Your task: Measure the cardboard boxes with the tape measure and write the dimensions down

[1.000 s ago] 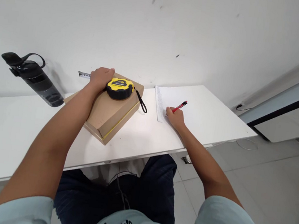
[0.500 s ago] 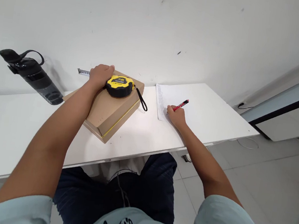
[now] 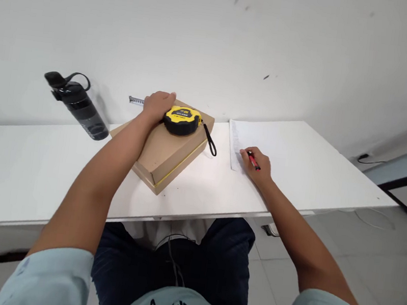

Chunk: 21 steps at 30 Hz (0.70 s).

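Note:
My left hand (image 3: 158,106) is closed at the back of a brown cardboard box (image 3: 157,149), holding a yellow and black tape measure (image 3: 182,120) that rests on the lid. A short length of its metal blade (image 3: 136,100) sticks out to the left past the hand, and a black strap (image 3: 210,141) hangs off on the right. My right hand (image 3: 259,167) grips a red and black pen (image 3: 254,161) over the left part of the white paper (image 3: 235,139), which carries lines of writing. The pen's tip is hidden by the fingers.
A dark water bottle (image 3: 86,111) stands on the white table (image 3: 56,174) at the back left, near the wall (image 3: 188,37). A black plug with a cable (image 3: 364,157) is at the wall on the right.
The view has turned left, so everything appears further right. In my right hand the pen has tipped from pointing up and right to slanting down toward the wrist. My left hand stays on the box.

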Each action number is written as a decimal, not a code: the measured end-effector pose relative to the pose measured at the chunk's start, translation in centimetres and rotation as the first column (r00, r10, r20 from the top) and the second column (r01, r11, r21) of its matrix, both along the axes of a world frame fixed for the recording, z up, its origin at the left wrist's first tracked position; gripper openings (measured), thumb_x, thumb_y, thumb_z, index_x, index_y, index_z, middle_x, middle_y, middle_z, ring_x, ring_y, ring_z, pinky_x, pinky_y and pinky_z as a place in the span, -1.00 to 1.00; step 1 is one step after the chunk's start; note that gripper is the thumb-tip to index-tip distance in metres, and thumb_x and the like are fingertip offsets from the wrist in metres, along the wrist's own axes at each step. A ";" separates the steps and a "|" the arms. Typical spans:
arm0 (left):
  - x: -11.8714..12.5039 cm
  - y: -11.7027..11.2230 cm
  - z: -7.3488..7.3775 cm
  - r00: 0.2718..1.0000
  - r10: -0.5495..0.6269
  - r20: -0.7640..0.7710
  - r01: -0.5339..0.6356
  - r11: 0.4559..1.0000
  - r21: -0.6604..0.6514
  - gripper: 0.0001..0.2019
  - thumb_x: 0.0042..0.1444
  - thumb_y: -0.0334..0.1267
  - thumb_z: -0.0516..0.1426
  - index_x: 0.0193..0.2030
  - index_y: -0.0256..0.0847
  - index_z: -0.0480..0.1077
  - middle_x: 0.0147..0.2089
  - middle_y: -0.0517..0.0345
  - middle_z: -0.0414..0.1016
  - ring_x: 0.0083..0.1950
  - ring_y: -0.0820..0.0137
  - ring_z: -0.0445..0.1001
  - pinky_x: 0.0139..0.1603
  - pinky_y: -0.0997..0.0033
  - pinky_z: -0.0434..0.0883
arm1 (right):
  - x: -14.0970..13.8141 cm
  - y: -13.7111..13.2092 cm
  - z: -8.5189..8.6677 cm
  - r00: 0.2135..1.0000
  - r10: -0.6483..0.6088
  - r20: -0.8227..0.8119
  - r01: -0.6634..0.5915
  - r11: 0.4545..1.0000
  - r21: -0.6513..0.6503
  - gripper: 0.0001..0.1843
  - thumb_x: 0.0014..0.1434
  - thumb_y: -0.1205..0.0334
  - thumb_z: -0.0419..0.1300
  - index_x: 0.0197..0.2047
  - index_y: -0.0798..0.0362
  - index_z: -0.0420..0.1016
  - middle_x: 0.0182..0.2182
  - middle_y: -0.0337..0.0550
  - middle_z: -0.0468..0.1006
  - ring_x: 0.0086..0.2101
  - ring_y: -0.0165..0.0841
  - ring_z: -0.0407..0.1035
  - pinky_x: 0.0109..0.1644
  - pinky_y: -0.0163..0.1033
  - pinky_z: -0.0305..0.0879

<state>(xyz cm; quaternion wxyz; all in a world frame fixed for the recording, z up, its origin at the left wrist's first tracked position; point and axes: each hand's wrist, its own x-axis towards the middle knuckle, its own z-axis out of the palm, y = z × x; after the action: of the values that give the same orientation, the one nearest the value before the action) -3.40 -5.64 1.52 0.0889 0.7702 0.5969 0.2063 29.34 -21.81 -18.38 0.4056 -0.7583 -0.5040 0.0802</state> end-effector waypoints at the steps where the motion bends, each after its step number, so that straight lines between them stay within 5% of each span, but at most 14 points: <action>1: 0.0 -0.1 -0.1 1.000 -0.001 -0.001 0.001 1.000 -0.005 -0.55 0.51 0.00 -0.11 -0.31 -0.12 0.43 -0.07 -0.11 0.66 0.22 -0.01 0.55 0.33 0.13 0.32 | 0.1 -0.1 -0.1 1.000 -0.003 0.013 0.003 1.000 -0.001 -0.59 0.28 -0.16 0.15 -0.02 -0.05 0.54 -0.40 -0.17 0.53 -0.34 -0.23 0.39 -0.15 -0.13 0.26; 5: -0.1 -0.1 -0.5 1.000 -0.021 0.000 0.021 1.000 -0.011 -0.52 0.52 0.02 -0.13 -0.27 -0.11 0.48 0.01 -0.07 0.68 0.27 0.03 0.55 0.36 0.14 0.31 | 0.6 0.1 -0.6 0.997 -0.068 0.045 0.069 0.997 -0.028 -0.41 0.22 -0.01 0.15 0.26 0.01 0.42 -0.21 -0.04 0.58 -0.19 -0.11 0.46 -0.05 -0.05 0.34; 9: -0.1 -0.1 -0.8 1.000 -0.027 -0.014 0.026 0.999 -0.023 -0.49 0.53 0.03 -0.14 -0.23 -0.12 0.53 0.11 -0.07 0.70 0.27 0.04 0.57 0.39 0.13 0.30 | 0.9 0.7 -0.9 0.990 -0.121 0.067 0.127 0.988 -0.084 -0.33 0.15 0.10 0.12 0.33 0.05 0.36 -0.07 0.07 0.62 0.03 0.01 0.44 0.22 0.18 0.31; 15: 0.0 -0.1 -0.6 0.999 -0.038 -0.015 0.037 0.998 -0.050 -0.45 0.56 0.01 -0.16 -0.04 -0.15 0.63 0.27 -0.08 0.67 0.38 0.04 0.53 0.48 0.10 0.26 | 0.6 0.7 -0.8 0.989 -0.076 0.127 0.091 0.989 -0.113 -0.27 0.24 0.09 0.06 0.44 0.12 0.33 -0.10 0.11 0.66 -0.01 0.06 0.48 0.29 0.33 0.28; 18: -0.1 -0.8 -0.6 1.000 -0.015 0.014 0.016 0.998 -0.057 -0.50 0.55 -0.02 -0.10 0.04 -0.17 0.64 0.35 -0.07 0.63 0.44 0.05 0.49 0.52 0.09 0.23 | -0.3 0.0 -0.7 0.971 0.024 0.239 -0.041 0.997 0.066 -0.31 0.30 0.04 0.04 0.40 0.17 0.40 -0.04 0.20 0.67 0.02 0.11 0.52 0.34 0.43 0.26; 21: -0.3 -1.5 -0.7 0.999 -0.022 0.042 0.024 0.998 -0.061 -0.53 0.54 0.03 -0.03 0.00 -0.16 0.66 0.32 -0.06 0.66 0.39 0.08 0.53 0.48 0.15 0.29 | -2.4 0.4 0.2 0.896 0.159 0.414 -0.321 0.877 0.357 -0.38 0.34 -0.11 0.15 0.32 0.06 0.48 0.08 0.26 0.64 0.10 0.18 0.52 0.28 0.43 0.38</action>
<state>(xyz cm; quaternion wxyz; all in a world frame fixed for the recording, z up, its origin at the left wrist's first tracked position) -3.70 -7.16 0.80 0.1271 0.7696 0.5920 0.2029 26.95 -21.39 -18.16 0.4411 -0.5857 -0.6687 -0.1237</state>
